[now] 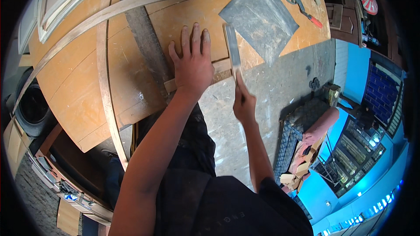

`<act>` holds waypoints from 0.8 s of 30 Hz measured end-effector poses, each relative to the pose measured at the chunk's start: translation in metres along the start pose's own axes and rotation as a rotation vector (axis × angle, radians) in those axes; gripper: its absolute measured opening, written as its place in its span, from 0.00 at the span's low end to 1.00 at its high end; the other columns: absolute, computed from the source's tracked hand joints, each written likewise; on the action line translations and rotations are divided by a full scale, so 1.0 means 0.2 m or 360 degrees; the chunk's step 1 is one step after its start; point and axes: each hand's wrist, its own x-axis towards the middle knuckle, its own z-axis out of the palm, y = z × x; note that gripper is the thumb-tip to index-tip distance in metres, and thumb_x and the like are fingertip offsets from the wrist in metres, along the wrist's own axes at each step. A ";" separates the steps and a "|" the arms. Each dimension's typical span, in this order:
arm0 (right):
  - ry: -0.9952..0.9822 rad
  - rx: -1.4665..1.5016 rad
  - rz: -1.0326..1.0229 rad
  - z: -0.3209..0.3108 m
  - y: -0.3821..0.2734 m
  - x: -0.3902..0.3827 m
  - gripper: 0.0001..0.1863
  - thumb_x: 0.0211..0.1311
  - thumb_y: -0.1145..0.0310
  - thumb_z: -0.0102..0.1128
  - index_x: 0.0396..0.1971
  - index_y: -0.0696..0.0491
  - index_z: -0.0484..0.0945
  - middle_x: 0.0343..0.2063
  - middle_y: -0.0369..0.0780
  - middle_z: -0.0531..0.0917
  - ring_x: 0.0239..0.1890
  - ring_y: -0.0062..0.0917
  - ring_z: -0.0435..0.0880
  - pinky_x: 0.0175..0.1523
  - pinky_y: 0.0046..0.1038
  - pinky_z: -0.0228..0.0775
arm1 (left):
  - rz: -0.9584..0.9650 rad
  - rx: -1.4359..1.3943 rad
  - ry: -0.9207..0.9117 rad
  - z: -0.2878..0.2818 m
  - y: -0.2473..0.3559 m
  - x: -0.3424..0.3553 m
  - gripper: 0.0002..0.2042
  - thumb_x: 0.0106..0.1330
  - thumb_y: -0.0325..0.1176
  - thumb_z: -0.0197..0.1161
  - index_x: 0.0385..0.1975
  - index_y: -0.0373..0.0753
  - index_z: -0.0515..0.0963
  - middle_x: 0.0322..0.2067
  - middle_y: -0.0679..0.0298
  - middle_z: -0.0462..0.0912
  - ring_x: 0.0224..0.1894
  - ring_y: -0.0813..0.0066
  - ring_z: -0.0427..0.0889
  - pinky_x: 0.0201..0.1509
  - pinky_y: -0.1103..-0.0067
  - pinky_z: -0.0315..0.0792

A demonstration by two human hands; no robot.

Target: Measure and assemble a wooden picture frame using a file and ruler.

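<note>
My left hand lies with its fingers spread on the brown tabletop. Its palm rests over a short wooden strip at the near table edge. In my right hand is a tool with a long, flat grey blade, its fingers wrapped round the handle end. The blade crosses the strip near its right end and points away from me. Whether it is a saw or a file I cannot tell. A dark grey board runs across the table beside my left hand.
Long thin wooden strips lie across the table's left side. Beyond the blade is a dark grey sheet, with a red-handled tool at its far right. A tyre stands left; a padded dark piece with a pink roll is right.
</note>
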 end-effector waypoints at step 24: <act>0.0171 0.0072 -0.0141 0.07 -0.07 0.16 0.25 0.72 0.78 0.47 0.67 0.53 0.68 0.54 0.52 0.79 0.20 0.27 0.77 0.28 0.25 0.68 | -0.0013 -0.0067 -0.0026 0.00 0.03 0.02 0.36 0.59 0.36 0.61 0.71 0.45 0.59 0.74 0.62 0.52 0.76 0.59 0.48 0.72 0.47 0.44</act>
